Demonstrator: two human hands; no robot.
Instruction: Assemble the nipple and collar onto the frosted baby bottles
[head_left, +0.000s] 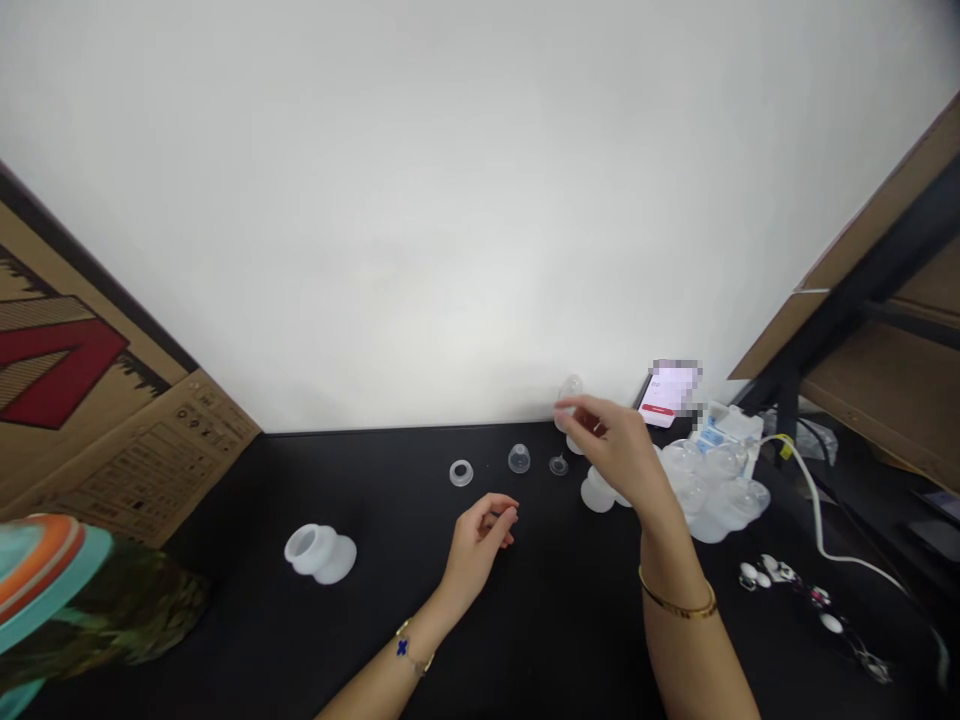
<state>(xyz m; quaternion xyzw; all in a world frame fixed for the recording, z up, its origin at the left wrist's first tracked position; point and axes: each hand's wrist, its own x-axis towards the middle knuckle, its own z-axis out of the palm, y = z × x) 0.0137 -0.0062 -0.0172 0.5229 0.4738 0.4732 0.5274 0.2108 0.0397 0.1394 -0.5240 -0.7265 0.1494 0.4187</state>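
Observation:
My right hand (616,447) is raised over the back of the black table (390,600), fingers curled and reaching toward a small clear dome-shaped piece (571,387) near the wall; whether it grips anything I cannot make out. Just under it lies a white funnel-shaped part (597,493). My left hand (480,540) rests on the table with fingers loosely curled, thumb and forefinger close together, nothing visible in them. Ahead of it lie a clear ring (460,473), a small clear cup (519,458) and a small clear disc (558,465).
Another white funnel part (321,553) lies at the left. A pile of clear domed parts (716,485) sits at the right, with a phone (667,395), a white cable (825,530) and small beads (780,575). A cardboard box (97,400) stands at left, a shelf (885,330) at right.

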